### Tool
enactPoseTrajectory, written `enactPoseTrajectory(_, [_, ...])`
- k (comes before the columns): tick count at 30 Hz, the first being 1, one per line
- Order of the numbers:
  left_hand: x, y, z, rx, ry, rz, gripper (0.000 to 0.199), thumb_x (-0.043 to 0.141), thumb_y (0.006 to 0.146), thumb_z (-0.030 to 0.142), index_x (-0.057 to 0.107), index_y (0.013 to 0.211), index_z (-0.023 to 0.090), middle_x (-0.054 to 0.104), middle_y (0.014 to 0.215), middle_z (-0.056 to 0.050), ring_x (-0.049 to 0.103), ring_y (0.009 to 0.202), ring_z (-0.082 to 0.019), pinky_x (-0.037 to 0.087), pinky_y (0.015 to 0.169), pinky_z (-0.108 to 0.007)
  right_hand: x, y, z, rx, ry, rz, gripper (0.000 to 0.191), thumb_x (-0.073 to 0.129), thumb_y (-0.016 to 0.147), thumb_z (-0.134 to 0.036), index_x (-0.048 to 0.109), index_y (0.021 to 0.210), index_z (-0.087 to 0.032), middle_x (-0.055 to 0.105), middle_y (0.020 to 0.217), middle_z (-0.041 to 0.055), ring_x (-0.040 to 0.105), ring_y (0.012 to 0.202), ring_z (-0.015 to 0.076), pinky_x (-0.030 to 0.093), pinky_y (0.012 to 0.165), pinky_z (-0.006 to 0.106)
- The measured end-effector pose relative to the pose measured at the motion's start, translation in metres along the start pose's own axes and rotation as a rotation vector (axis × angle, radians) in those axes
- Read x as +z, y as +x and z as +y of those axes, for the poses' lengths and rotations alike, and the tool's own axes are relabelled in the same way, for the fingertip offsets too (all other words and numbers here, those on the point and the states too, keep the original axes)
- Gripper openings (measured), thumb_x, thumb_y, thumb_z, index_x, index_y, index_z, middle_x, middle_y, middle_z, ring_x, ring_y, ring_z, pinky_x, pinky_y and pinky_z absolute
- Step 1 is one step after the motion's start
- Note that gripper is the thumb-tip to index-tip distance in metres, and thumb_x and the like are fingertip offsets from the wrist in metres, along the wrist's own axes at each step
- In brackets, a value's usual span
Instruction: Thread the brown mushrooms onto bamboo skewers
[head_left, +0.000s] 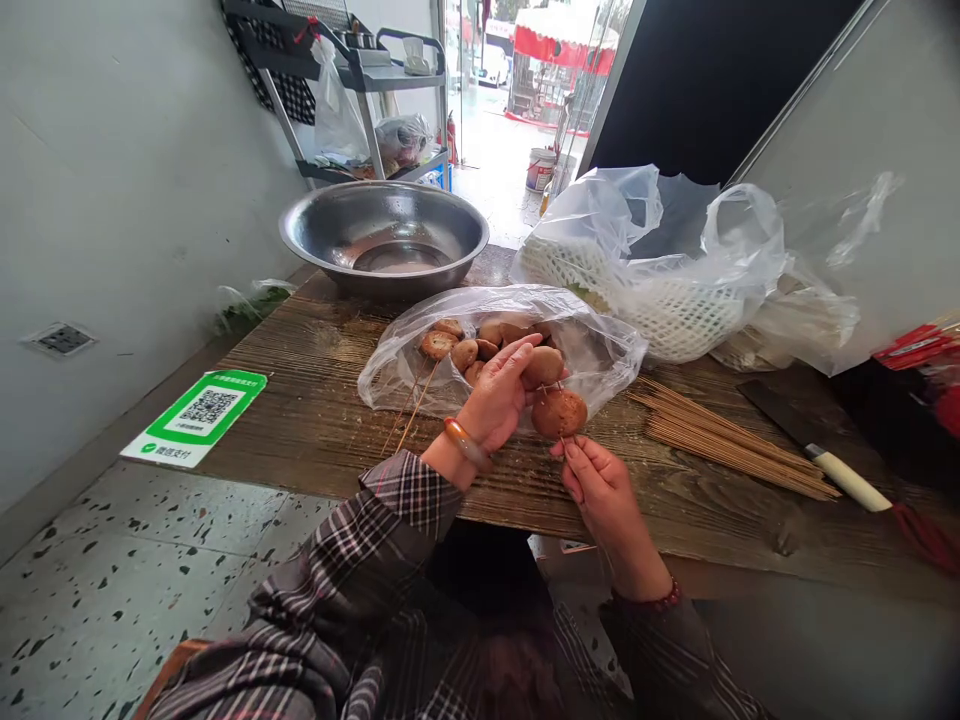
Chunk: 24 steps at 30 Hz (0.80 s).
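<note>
Mushroom (559, 412) held above near edge of plastic bag (611, 370); skewer (562, 434) pinched below it by right hand (600, 485), second cap (541, 368) cradled in left hand (504, 395), apparently for steadiness. Spare sticks (735, 440) laid rightward, within reach.

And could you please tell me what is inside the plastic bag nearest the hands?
Several brown mushrooms; whatever lies beneath them or behind the left hand cannot be seen.
</note>
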<state>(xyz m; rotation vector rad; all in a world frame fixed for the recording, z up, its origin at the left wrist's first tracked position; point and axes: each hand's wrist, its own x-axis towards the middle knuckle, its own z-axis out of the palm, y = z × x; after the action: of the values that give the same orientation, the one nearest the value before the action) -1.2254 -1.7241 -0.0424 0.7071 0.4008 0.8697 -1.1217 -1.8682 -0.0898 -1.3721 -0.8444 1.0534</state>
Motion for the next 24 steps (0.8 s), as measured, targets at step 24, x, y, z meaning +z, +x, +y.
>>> enactPoseTrajectory(24, [0.008, -0.007, -0.015, 0.018, 0.072, -0.036, 0.037, 0.077, 0.083, 0.049, 0.062, 0.095, 0.017, 0.072, 0.078, -0.005, 0.075, 0.085, -0.026, 0.056, 0.084, -0.037, 0.009, -0.006, -0.007, -0.032, -0.148, 0.03, 0.044, 0.058, 0.092, -0.062, 0.063, 0.086, -0.019, 0.041, 0.048, -0.0087, 0.031, 0.041, 0.0077, 0.023, 0.042, 0.023])
